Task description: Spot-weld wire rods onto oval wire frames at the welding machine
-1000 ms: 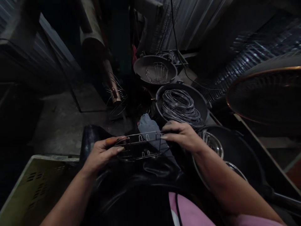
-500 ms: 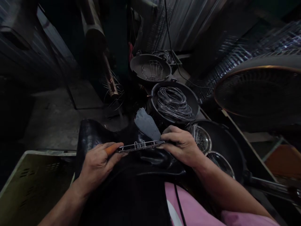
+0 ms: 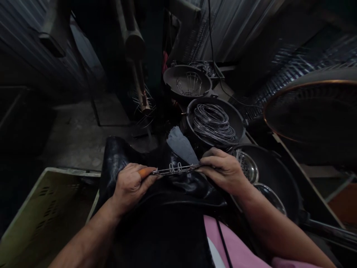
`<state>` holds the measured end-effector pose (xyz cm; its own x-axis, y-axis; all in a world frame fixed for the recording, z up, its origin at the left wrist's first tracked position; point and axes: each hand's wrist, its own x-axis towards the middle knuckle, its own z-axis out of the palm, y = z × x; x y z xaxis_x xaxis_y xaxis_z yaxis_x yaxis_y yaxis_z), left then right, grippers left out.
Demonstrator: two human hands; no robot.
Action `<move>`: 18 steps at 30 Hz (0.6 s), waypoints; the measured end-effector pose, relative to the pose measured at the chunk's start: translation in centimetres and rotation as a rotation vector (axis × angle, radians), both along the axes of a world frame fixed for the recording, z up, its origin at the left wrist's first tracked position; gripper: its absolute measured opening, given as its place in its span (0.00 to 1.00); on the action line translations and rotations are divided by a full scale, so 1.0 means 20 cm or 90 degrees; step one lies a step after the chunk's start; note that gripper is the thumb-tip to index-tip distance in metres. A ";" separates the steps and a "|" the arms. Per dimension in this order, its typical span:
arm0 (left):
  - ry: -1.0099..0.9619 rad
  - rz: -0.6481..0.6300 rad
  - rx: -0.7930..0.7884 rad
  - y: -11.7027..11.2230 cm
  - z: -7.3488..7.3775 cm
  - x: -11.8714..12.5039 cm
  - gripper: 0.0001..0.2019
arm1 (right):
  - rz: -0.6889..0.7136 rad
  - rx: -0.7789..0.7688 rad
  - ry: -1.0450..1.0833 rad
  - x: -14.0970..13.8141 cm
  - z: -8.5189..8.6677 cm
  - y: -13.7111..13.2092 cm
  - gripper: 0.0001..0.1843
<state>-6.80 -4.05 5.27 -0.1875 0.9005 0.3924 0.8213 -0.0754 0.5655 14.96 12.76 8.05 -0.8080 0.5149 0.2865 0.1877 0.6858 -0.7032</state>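
Note:
I hold a small wire rack [image 3: 176, 169] edge-on between both hands, above a black apron [image 3: 167, 208] on my lap. My left hand [image 3: 131, 186] is closed round an orange-handled tool [image 3: 145, 171] whose tip meets the rack's left end. My right hand [image 3: 223, 171] pinches the rack's right end with curled fingers. A grey cloth [image 3: 181, 145] lies just beyond the rack.
A dark basin [image 3: 240, 123] with coiled wire rings [image 3: 213, 124] sits ahead right, another basin [image 3: 170, 80] with a wire basket [image 3: 189, 83] behind it. Metal bowls [image 3: 247, 165] lie at my right. A beige perforated crate [image 3: 33, 208] stands at the left. A large fan grille [image 3: 315, 115] fills the right.
The wire rack was turned from open and tilted to flat and edge-on. My left hand closed tighter on the orange handle, and both hands drew slightly nearer.

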 end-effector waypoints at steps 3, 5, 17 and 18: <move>-0.057 0.020 -0.008 -0.01 -0.01 0.01 0.10 | 0.012 -0.027 0.006 0.00 0.02 -0.01 0.07; -0.121 0.043 -0.013 -0.01 -0.01 0.01 0.12 | 0.005 -0.032 0.015 0.01 0.03 0.00 0.11; -0.948 0.316 -0.310 0.10 -0.14 -0.10 0.28 | -0.748 -0.210 -0.348 0.72 -0.71 0.69 0.13; -0.978 0.312 -0.306 0.10 -0.15 -0.10 0.27 | -0.753 -0.216 -0.371 0.76 -0.77 0.70 0.11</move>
